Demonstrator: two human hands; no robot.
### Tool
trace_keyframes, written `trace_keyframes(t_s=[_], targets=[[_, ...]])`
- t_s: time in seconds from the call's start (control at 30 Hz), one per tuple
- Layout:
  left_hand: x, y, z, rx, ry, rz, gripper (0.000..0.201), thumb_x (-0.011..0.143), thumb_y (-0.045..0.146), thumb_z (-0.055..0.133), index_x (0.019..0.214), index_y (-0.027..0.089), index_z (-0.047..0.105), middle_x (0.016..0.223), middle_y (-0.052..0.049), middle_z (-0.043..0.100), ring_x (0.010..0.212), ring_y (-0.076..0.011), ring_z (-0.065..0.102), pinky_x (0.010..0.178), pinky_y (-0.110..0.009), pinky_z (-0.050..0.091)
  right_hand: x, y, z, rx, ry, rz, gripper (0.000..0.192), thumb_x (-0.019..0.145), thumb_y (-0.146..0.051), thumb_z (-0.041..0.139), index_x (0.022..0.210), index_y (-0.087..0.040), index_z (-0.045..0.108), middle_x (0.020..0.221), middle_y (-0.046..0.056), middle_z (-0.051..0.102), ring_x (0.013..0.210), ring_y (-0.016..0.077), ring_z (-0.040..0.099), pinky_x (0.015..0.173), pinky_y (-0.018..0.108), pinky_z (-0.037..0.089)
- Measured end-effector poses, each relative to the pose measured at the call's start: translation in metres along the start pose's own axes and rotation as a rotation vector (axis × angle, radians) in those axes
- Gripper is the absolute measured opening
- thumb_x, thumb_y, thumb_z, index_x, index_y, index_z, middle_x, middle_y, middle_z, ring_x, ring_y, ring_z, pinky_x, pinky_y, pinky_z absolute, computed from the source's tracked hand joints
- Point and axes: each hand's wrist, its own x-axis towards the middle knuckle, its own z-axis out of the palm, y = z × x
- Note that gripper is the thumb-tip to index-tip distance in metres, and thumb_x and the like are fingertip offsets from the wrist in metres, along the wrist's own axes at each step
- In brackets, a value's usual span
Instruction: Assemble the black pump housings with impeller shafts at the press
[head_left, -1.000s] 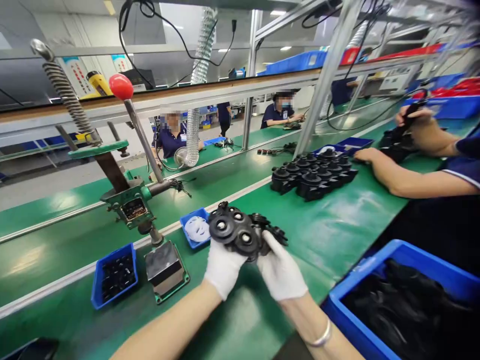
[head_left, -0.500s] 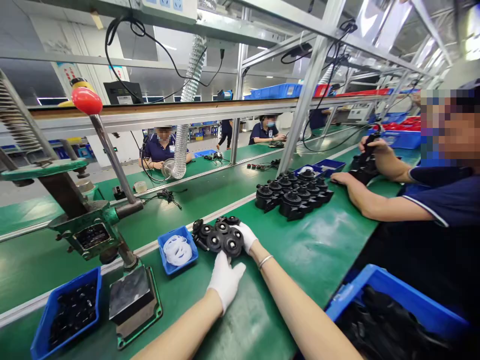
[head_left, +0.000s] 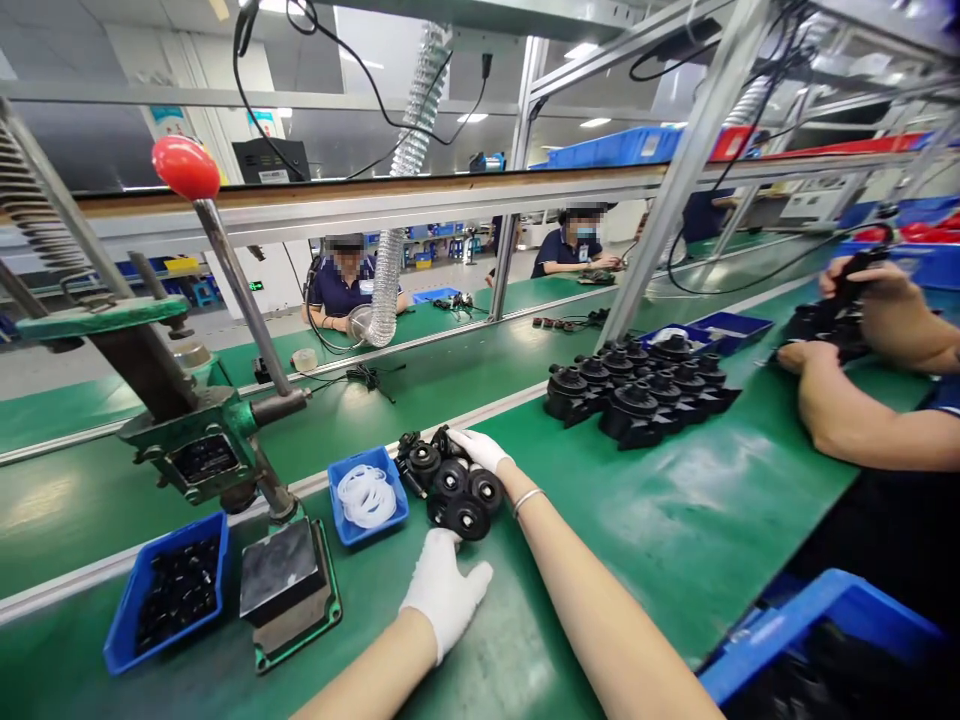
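Note:
A cluster of black round parts with light metal centres (head_left: 466,518) lies on the green bench in front of me. My left hand (head_left: 446,592), in a white glove, is at the near side of the cluster. Its thumb stands apart and its fingertips reach the front round part. My right hand (head_left: 481,450), also gloved, stretches its fingers over the far right side of the cluster; the fingertips are partly hidden among the parts. A blue bin (head_left: 335,500) with white rings (head_left: 367,496) stands just left of the cluster.
A green hand press (head_left: 206,450) with a red-knobbed lever stands left, beside a blue bin of small black parts (head_left: 176,595). Rows of black housings (head_left: 637,395) stand right. A co-worker's hands (head_left: 832,340) hold a black part. Another blue bin (head_left: 795,625) is lower right.
The round parts have shifted and lie less tightly together. My right hand has moved to their far side, and my left hand has drawn slightly nearer to me. The camera view has turned somewhat.

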Motion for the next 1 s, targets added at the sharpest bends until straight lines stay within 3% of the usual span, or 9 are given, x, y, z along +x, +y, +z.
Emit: trace_keyframes(t_s=[0.1, 0.23, 0.47, 0.57, 0.67, 0.83, 0.9, 1.0], targets=[[0.011, 0.003, 0.006, -0.033, 0.058, -0.014, 0.056, 0.079, 0.036, 0.059, 0.126, 0.007, 0.049, 0.133, -0.019, 0.051, 0.123, -0.0293, 0.05, 0.107, -0.036, 0.036, 0.004, -0.008, -0.002, 0.083, -0.044, -0.018, 0.025, 0.095, -0.036, 0.06, 0.106, -0.014, 0.065, 0.112, 0.008, 0.066, 0.102, 0.0211, 0.064, 0.093, 0.044, 0.051], [0.021, -0.001, 0.007, -0.1, 0.116, -0.017, 0.053, 0.08, 0.03, 0.058, 0.127, 0.007, 0.048, 0.135, -0.019, 0.049, 0.126, -0.0277, 0.048, 0.111, -0.033, 0.032, 0.002, -0.011, -0.002, 0.217, 0.03, -0.03, 0.023, 0.096, -0.034, 0.059, 0.104, -0.013, 0.064, 0.105, 0.007, 0.067, 0.094, 0.0191, 0.066, 0.085, 0.04, 0.055], [0.018, -0.013, 0.008, -0.218, 0.13, 0.035, 0.066, 0.072, 0.025, 0.065, 0.133, 0.011, 0.046, 0.149, -0.017, 0.036, 0.14, -0.0319, 0.03, 0.12, -0.037, 0.016, -0.001, -0.025, 0.004, 0.468, 0.368, -0.187, 0.02, 0.089, -0.031, 0.067, 0.083, -0.013, 0.062, 0.079, 0.0, 0.064, 0.071, 0.0137, 0.062, 0.073, 0.032, 0.053], [0.017, -0.02, 0.012, -0.292, 0.136, 0.044, 0.073, 0.069, 0.022, 0.067, 0.137, 0.01, 0.044, 0.152, -0.017, 0.03, 0.143, -0.0314, 0.025, 0.121, -0.037, 0.012, -0.003, -0.047, 0.001, 0.666, 0.507, -0.322, 0.032, 0.081, -0.042, 0.07, 0.069, -0.017, 0.054, 0.063, -0.004, 0.057, 0.061, 0.0129, 0.057, 0.071, 0.031, 0.053], [0.022, -0.027, 0.016, -0.41, 0.137, 0.057, 0.075, 0.068, 0.019, 0.065, 0.139, 0.009, 0.04, 0.152, -0.018, 0.03, 0.141, -0.028, 0.031, 0.12, -0.035, 0.019, -0.015, -0.08, -0.011, 0.849, 0.571, -0.447, 0.036, 0.072, -0.049, 0.072, 0.067, -0.02, 0.05, 0.06, -0.006, 0.055, 0.06, 0.0126, 0.056, 0.071, 0.032, 0.054], [0.028, -0.036, 0.023, -0.628, 0.124, 0.071, 0.086, 0.07, 0.014, 0.06, 0.147, 0.005, 0.023, 0.154, -0.024, 0.027, 0.143, -0.0258, 0.033, 0.117, -0.035, 0.027, -0.065, -0.131, -0.015, 1.001, 0.486, -0.559, 0.026, 0.075, -0.044, 0.069, 0.08, -0.021, 0.058, 0.067, -0.004, 0.059, 0.067, 0.0129, 0.06, 0.075, 0.033, 0.055], [0.019, -0.041, 0.023, -0.673, 0.142, 0.065, 0.089, 0.072, 0.015, 0.059, 0.149, 0.006, 0.017, 0.157, -0.024, 0.019, 0.145, -0.0277, 0.027, 0.118, -0.038, 0.025, -0.092, -0.142, -0.003, 1.016, 0.374, -0.571, 0.022, 0.078, -0.042, 0.066, 0.082, -0.022, 0.062, 0.07, -0.002, 0.061, 0.071, 0.0143, 0.062, 0.077, 0.033, 0.055], [-0.011, -0.046, 0.014, -0.683, 0.174, 0.095, 0.083, 0.074, 0.019, 0.062, 0.148, 0.009, 0.025, 0.158, -0.021, 0.02, 0.145, -0.029, 0.027, 0.119, -0.04, 0.023, -0.133, -0.145, 0.029, 0.929, 0.156, -0.514, 0.023, 0.081, -0.045, 0.066, 0.088, -0.023, 0.066, 0.079, 0.002, 0.065, 0.079, 0.0195, 0.064, 0.08, 0.036, 0.054]])
